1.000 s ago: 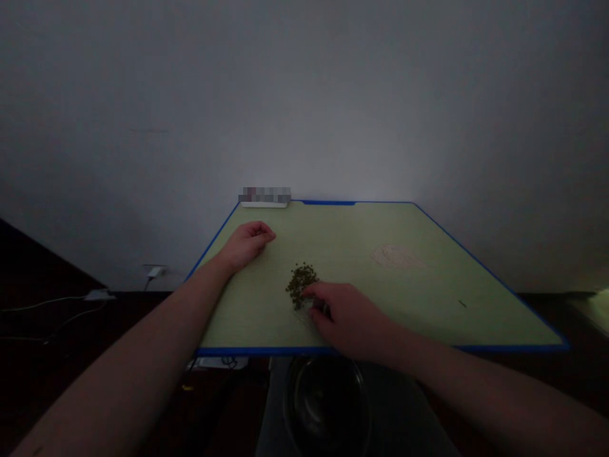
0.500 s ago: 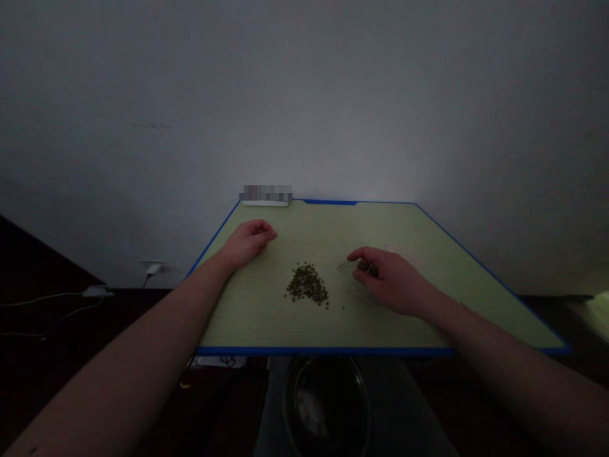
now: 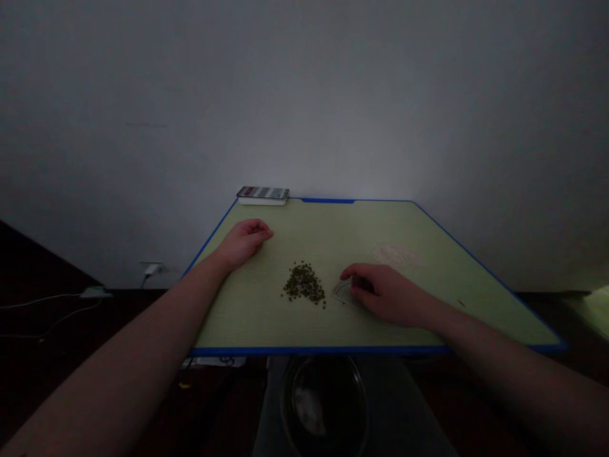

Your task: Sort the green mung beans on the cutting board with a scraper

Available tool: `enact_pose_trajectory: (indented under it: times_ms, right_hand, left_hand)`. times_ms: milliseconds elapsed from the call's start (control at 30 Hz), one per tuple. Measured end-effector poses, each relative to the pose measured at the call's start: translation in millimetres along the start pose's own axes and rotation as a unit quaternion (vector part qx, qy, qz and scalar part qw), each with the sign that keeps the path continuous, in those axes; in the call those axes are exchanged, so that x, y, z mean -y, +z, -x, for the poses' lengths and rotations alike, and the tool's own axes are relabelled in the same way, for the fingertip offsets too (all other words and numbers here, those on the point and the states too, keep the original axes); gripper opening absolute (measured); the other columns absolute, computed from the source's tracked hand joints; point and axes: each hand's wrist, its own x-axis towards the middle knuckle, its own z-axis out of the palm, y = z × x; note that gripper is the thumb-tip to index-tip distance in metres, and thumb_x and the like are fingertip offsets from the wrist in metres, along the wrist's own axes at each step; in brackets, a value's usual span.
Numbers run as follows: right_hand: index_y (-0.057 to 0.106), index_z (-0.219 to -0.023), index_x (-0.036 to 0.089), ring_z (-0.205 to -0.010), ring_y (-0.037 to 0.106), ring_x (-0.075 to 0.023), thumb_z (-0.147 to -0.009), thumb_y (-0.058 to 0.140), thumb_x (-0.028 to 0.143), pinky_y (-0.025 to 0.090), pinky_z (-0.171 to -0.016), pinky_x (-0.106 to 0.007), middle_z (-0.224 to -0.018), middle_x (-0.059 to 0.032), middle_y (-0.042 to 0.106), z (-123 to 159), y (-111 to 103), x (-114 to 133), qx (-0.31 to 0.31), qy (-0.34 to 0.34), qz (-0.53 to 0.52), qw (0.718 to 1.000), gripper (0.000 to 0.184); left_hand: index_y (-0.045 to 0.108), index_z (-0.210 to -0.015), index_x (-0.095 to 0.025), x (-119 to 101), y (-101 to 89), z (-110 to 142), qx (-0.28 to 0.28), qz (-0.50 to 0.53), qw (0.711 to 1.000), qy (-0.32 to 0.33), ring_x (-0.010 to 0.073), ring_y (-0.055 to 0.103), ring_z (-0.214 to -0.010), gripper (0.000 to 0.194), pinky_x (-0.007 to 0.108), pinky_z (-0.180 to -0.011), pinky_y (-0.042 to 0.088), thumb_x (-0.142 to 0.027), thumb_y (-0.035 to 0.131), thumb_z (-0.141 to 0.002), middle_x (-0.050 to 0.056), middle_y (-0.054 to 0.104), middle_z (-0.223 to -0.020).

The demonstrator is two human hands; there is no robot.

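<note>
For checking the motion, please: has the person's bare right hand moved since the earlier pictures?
Yes. The right hand has gone rightward and away from the blue front edge of the pale green board, which it first overlapped.

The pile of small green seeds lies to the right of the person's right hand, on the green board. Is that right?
No, the side is wrong: the head view shows the pile of small green seeds to the left of the right hand, on the green board.
</note>
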Motion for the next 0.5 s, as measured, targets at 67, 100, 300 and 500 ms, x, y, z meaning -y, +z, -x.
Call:
enact_pose_trajectory:
  times_ms: [67, 100, 300, 500]
  right_hand:
    - [0.058, -0.103, 0.017, -0.060, 0.051, -0.0123, -0.079, 0.047, 0.017, 0.035, -0.056, -0.025, -0.068, 0.0000, 0.059, -2, 2, 5, 0.007, -0.010, -0.002, 1.000, 0.027]
    - [0.058, -0.103, 0.017, -0.059, 0.051, -0.0121, -0.078, 0.047, 0.016, 0.035, -0.056, -0.025, -0.067, 0.0001, 0.058, -3, 3, 7, 0.009, -0.014, -0.001, 1.000, 0.027]
    - [0.058, -0.100, 0.018, -0.056, 0.048, -0.0115, -0.077, 0.046, 0.013, 0.033, -0.055, -0.025, -0.063, 0.0007, 0.057, -7, 4, 16, 0.019, -0.041, 0.009, 0.999, 0.027]
    - [0.058, -0.098, 0.018, -0.055, 0.048, -0.0109, -0.074, 0.047, 0.011, 0.032, -0.054, -0.024, -0.062, 0.0016, 0.056, -3, 3, 15, 0.026, -0.025, 0.004, 0.999, 0.027]
  left_hand:
    - [0.050, -0.069, -0.017, -1, 0.1, 0, 0.000, 0.000, 1.000, 0.000, 0.0044, 0.032, -0.037, 0.020, 0.020, -0.037, 0.021, -0.031, 0.063, -0.066, -0.008, 0.038, -0.044]
    - [0.050, -0.069, -0.016, -1, 0.2, 1, -0.002, -0.001, 1.000, 0.000, 0.0044, 0.032, -0.037, 0.020, 0.020, -0.037, 0.021, -0.031, 0.063, -0.066, -0.008, 0.038, -0.044]
    - [0.050, -0.069, -0.017, -3, 1.2, 2, -0.002, -0.007, 1.000, 0.000, 0.0045, 0.033, -0.037, 0.018, 0.021, -0.038, 0.020, -0.030, 0.062, -0.066, -0.008, 0.037, -0.044]
    - [0.050, -0.069, -0.017, -3, 0.4, 1, 0.004, -0.010, 1.000, 0.000, 0.0049, 0.033, -0.037, 0.018, 0.021, -0.038, 0.020, -0.031, 0.061, -0.067, -0.008, 0.036, -0.044]
